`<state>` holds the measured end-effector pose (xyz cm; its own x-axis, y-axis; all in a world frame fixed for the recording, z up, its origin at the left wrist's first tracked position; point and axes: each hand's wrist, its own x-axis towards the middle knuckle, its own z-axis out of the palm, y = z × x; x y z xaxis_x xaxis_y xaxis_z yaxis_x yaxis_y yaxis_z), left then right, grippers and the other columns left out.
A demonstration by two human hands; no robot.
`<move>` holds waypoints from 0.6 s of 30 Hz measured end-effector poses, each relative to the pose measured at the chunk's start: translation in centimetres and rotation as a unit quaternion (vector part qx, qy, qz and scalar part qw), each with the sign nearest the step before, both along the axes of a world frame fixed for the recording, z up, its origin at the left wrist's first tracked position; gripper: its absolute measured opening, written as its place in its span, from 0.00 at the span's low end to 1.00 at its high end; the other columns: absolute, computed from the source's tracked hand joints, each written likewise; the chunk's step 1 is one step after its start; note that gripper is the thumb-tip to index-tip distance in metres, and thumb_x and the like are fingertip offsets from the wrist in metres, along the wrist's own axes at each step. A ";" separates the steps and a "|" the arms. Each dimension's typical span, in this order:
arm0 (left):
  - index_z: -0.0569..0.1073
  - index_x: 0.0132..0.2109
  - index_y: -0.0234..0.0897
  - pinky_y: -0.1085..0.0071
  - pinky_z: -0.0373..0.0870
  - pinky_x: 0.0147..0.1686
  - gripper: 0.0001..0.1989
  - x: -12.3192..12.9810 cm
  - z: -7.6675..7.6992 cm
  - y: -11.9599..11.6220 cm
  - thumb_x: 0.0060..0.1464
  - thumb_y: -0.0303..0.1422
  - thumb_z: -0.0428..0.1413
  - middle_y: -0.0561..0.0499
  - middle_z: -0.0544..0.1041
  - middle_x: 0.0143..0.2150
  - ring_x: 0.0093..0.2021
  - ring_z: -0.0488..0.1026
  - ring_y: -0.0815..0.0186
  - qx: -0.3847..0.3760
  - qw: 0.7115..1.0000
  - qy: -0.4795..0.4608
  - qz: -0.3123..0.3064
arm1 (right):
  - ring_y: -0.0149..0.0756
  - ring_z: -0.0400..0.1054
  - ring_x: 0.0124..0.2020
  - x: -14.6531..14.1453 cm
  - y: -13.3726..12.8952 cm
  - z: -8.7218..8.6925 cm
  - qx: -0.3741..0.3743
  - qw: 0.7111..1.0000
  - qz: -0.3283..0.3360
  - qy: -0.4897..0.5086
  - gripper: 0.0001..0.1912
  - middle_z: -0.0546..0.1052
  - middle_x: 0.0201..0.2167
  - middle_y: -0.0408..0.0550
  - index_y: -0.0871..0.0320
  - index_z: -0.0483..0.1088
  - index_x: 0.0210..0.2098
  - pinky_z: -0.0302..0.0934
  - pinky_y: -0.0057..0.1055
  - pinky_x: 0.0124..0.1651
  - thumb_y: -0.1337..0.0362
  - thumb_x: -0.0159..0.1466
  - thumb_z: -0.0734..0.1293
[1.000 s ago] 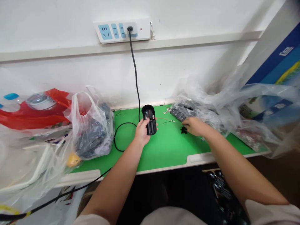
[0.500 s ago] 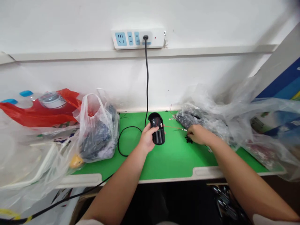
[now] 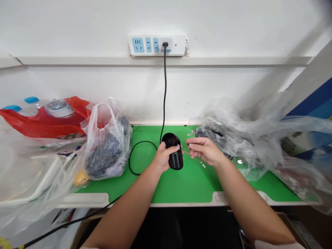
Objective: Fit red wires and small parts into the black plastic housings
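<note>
A black oblong housing [image 3: 176, 159] is tilted in my left hand [image 3: 163, 157], with my thumb across its near side. Thin reddish wires [image 3: 190, 153] run out of it to the right and end in a small white connector [image 3: 203, 165] over the green mat. Just right of the housing is my right hand [image 3: 203, 149], its thumb and index finger pinched together. Something small and dark shows at those fingertips, too small to name. The wires pass beneath the fingers of this hand.
A green mat [image 3: 181, 190] covers the table. Clear bags with dark items stand left [image 3: 107, 148] and right [image 3: 233, 131]. A red bag [image 3: 33, 122] lies far left. A black cable [image 3: 165, 86] hangs from the power strip [image 3: 145, 45] on the wall.
My right hand has moved left from the small black pieces by the right bag to beside the housing. The housing has tilted and come slightly nearer. The wires now slant down to the right.
</note>
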<state>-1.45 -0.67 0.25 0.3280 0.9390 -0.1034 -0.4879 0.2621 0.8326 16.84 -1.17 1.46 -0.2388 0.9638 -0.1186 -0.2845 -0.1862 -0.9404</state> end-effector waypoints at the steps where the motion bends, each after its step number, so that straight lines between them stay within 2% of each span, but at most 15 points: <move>1: 0.69 0.37 0.34 0.66 0.70 0.29 0.16 0.1 0.0 0.1 0.39 0.29 0.64 0.50 0.74 0.33 0.29 0.73 0.64 0.000 1.000 -0.001 0.016 | 0.30 0.71 0.23 -0.1 -0.2 -0.3 0.003 1.000 0.001 -0.016 0.18 0.77 0.24 0.44 0.59 0.75 0.37 0.68 0.29 0.30 0.62 0.47 0.75; 4: 0.68 0.39 0.35 0.66 0.71 0.31 0.17 0.5 -0.2 0.4 0.39 0.29 0.63 0.51 0.74 0.32 0.30 0.74 0.63 -0.008 0.997 -0.007 0.070 | 0.32 0.73 0.29 0.2 -0.7 -1.1 0.029 0.997 -0.031 -0.058 0.16 0.78 0.27 0.46 0.58 0.76 0.36 0.67 0.31 0.38 0.61 0.49 0.75; 8: 0.67 0.44 0.39 0.65 0.71 0.35 0.22 0.9 -0.7 0.9 0.39 0.29 0.63 0.53 0.74 0.33 0.32 0.74 0.65 -0.010 0.992 -0.028 0.120 | 0.35 0.74 0.30 0.4 -0.8 -1.4 0.062 0.995 -0.041 -0.060 0.15 0.78 0.28 0.46 0.57 0.76 0.38 0.67 0.33 0.38 0.59 0.52 0.73; 10: 0.66 0.45 0.40 0.66 0.71 0.35 0.23 1.0 -0.9 1.0 0.40 0.30 0.64 0.53 0.74 0.34 0.32 0.74 0.67 0.004 0.990 -0.025 0.142 | 0.34 0.73 0.31 0.0 -0.9 -1.2 0.117 0.988 -0.036 -0.090 0.13 0.77 0.29 0.47 0.57 0.76 0.38 0.66 0.33 0.37 0.59 0.53 0.72; 15: 0.67 0.42 0.37 0.67 0.71 0.31 0.22 1.0 -1.0 0.9 0.39 0.32 0.65 0.53 0.72 0.30 0.28 0.72 0.66 -0.008 0.987 0.015 0.163 | 0.33 0.70 0.32 -1.6 -2.1 -0.4 0.305 0.934 0.025 -0.182 0.10 0.75 0.32 0.48 0.55 0.76 0.39 0.64 0.32 0.35 0.60 0.60 0.67; 17: 0.67 0.40 0.36 0.67 0.71 0.30 0.20 0.8 -0.9 0.9 0.39 0.31 0.65 0.53 0.73 0.29 0.28 0.73 0.65 -0.022 0.987 0.016 0.155 | 0.33 0.69 0.32 -2.0 -2.5 -0.3 0.345 0.916 0.049 -0.198 0.10 0.75 0.31 0.48 0.55 0.76 0.40 0.64 0.33 0.36 0.62 0.60 0.66; 18: 0.66 0.39 0.36 0.67 0.71 0.30 0.20 0.7 -0.8 0.8 0.39 0.31 0.65 0.52 0.73 0.29 0.29 0.73 0.65 -0.030 0.989 0.013 0.148 | 0.33 0.69 0.33 -2.0 -2.5 -0.3 0.349 0.916 0.044 -0.194 0.09 0.75 0.32 0.48 0.54 0.76 0.40 0.64 0.33 0.37 0.62 0.60 0.67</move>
<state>-0.72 0.18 -0.52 0.0370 0.9854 -0.1660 -0.5300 0.1602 0.8328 14.81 -3.68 1.13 -0.3894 0.8159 0.4274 0.0831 0.4932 -0.8659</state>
